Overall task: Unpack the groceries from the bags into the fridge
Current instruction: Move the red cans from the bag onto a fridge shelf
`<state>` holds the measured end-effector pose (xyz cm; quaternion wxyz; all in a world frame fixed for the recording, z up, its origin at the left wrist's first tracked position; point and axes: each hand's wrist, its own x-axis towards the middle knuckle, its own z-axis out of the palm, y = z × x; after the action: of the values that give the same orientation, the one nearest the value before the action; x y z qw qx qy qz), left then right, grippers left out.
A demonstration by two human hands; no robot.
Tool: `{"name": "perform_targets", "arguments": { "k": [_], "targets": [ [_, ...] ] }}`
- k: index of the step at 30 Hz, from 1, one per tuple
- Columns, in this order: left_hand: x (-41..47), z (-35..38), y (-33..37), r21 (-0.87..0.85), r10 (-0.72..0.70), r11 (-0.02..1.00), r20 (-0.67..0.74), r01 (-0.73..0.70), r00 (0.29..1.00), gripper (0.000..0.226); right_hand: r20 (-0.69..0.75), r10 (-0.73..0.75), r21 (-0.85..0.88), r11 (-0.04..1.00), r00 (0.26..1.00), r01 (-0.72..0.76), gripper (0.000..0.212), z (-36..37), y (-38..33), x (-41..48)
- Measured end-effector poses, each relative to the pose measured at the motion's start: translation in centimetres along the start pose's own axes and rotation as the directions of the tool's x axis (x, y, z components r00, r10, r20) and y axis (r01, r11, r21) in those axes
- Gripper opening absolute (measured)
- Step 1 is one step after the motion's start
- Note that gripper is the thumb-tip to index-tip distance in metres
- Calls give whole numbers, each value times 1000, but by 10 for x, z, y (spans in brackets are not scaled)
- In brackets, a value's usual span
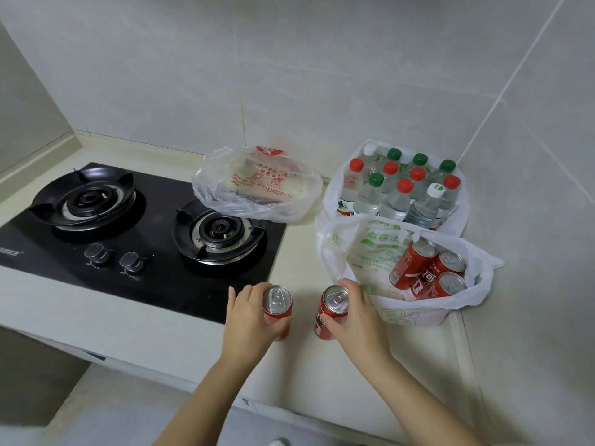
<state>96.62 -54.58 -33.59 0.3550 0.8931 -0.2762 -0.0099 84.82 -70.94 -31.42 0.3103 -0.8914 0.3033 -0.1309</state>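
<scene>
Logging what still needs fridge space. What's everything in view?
Left red aluminium soda can: one, red, pale counter front.
Right red aluminium soda can: one, red, beside it.
Bagged red soda cans: three, red, near white plastic bag.
Clear plastic water bottles: about eleven, red, green, white caps, far white plastic bag.
Clear plastic bag with red-printed pack: one, behind right burner.
Black glass gas hob: one, black, counter left.
Left hand: one, grips left can.
Right hand: one, grips right can.
</scene>
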Motion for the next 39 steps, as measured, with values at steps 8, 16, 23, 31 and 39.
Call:
{"name": "perform_targets", "arguments": {
  "k": [8,16,23,31,39],
  "targets": [
    [-21,5,-12,-236,-59,970,4,58,998,80,-254,-83,128,985,964,118,69,4,11,-19],
    [-34,22,-30,-301,-168,933,117,196,979,75,-100,138,309,946,985,-101,63,50,49,-30],
    [-24,41,-40,-343,-247,884,234,317,940,67,63,303,383,873,951,-303,64,80,69,-5],
    [-17,49,-40,-321,-274,874,296,366,915,63,133,324,379,857,937,-350,56,94,84,0],
    [-15,49,-36,-289,-320,872,274,395,907,57,125,332,350,867,935,-354,45,90,78,3]
  ]
}}
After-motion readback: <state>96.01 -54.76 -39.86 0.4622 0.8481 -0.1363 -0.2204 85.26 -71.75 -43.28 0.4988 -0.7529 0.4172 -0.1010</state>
